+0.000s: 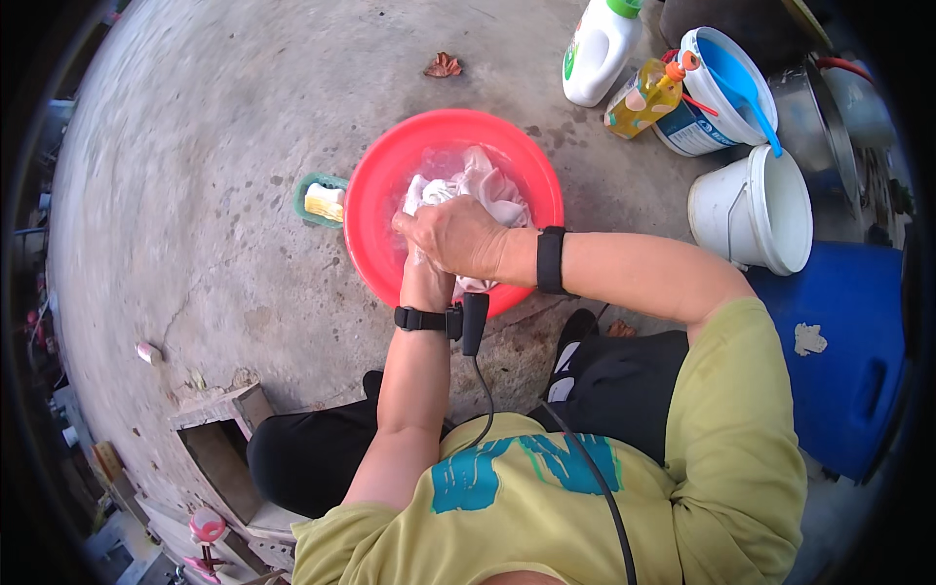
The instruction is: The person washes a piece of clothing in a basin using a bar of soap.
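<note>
A round red plastic basin (382,156) stands on the floor in front of me, holding cloudy water and a bunched white cloth (487,187). Over the basin's near left part, my right hand (460,237) is closed, its curled fingers against the cloth. My left hand (425,261) lies beneath it, wet at the wrist, with its fingers mostly hidden behind the right hand. Part of the cloth bulges up beyond the knuckles. Just left of the basin, a green soap dish (308,207) carries a white and yellow bar of soap (325,203).
At the far right stand a white detergent bottle (602,58), a yellow pump bottle (643,97), a bucket with a blue scoop (687,132) and a white bucket (720,210). A blue plastic container (829,370) is at my right. A low hollow block (216,458) sits at left.
</note>
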`<state>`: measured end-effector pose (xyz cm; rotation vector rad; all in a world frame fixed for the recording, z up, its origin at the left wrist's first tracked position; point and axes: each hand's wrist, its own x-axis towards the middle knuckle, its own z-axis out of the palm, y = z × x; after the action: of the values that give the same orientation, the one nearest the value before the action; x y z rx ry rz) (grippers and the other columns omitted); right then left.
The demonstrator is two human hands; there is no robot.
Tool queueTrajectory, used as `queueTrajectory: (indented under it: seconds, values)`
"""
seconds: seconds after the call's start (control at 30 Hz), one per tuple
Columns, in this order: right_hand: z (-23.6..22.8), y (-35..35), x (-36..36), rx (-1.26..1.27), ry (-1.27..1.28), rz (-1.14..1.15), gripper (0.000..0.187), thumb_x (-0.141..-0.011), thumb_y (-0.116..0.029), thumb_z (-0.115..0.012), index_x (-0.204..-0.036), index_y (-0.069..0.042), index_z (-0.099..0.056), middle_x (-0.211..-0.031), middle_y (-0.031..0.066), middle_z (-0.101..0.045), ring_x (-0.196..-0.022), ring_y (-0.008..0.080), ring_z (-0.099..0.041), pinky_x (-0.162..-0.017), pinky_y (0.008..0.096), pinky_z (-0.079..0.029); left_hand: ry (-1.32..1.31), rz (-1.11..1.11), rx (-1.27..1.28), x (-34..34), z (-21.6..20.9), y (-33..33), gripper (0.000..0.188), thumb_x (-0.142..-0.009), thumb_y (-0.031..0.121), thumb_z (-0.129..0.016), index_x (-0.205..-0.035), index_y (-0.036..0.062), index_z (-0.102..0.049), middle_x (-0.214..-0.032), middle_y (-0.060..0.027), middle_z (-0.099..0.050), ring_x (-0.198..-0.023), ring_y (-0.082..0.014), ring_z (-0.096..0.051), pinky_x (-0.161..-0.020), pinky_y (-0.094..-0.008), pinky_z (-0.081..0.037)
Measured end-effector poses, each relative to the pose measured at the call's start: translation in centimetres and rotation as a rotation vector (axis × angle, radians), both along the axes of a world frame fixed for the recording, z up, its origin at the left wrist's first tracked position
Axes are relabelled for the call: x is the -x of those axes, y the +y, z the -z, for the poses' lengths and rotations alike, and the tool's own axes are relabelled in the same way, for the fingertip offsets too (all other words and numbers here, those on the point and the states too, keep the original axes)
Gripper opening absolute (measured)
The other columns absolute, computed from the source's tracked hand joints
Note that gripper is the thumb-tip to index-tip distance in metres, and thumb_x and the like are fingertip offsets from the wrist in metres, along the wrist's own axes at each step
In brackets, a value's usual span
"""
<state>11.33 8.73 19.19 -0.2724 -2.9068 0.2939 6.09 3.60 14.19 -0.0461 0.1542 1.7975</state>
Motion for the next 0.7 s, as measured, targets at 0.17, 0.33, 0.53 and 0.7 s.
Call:
queueTrajectory:
  seconds: [0.17, 0.33, 0.53, 0.7]
  values:
    - [1.5, 6.4, 0.7, 0.212, -0.161, 0.357, 0.016, -0.082, -0.012, -0.052, -0.098, -0.008, -0.055, -0.067, 0.0141, -0.064, -0.062, 0.0281, -0.066, -0.060, 0.0437, -0.050, 0.109, -0.075, 0.426, -1.3, -0.5, 1.6, 0.027, -0.095, 0.025, -0.042, -0.105, 0.0035, -0.056, -0.098, -0.0128, -0.063, -0.084, -0.0296, -0.065, -0.074, -0.0440, -0.056]
    - [-0.3, 0.9, 0.2, 0.060, -0.129, 0.137, 0.017, -0.085, -0.011, -0.050, -0.101, -0.010, -0.056, -0.067, 0.0144, -0.064, -0.064, 0.0319, -0.066, -0.063, 0.0438, -0.051, 0.635, -0.191, 0.449, 0.9, 4.9, 0.2, 0.029, -0.096, 0.025, -0.045, -0.109, 0.0004, -0.053, -0.097, -0.0133, -0.063, -0.094, -0.0261, -0.061, -0.080, -0.0436, -0.053]
    - [1.4, 5.6, 0.0, 0.152, -0.053, 0.240, 0.018, -0.082, -0.010, -0.052, -0.100, -0.010, -0.056, -0.066, 0.0144, -0.063, -0.064, 0.0312, -0.066, -0.063, 0.0423, -0.052, 0.008, 0.000, 0.401, -1.1, 3.0, 1.9, 0.028, -0.095, 0.027, -0.047, -0.107, 0.0028, -0.055, -0.102, -0.0135, -0.062, -0.092, -0.0281, -0.062, -0.078, -0.0431, -0.054]
    - [0.9, 1.7, -0.1, 0.045, -0.014, 0.041, 0.017, -0.080, -0.010, -0.053, -0.097, -0.008, -0.055, -0.071, 0.0141, -0.065, -0.066, 0.0303, -0.067, -0.058, 0.0398, -0.052, -0.067, -0.006, 0.277, 0.3, -0.3, 0.8, 0.028, -0.095, 0.026, -0.047, -0.107, 0.0018, -0.055, -0.104, -0.0134, -0.062, -0.095, -0.0276, -0.062, -0.078, -0.0427, -0.055]
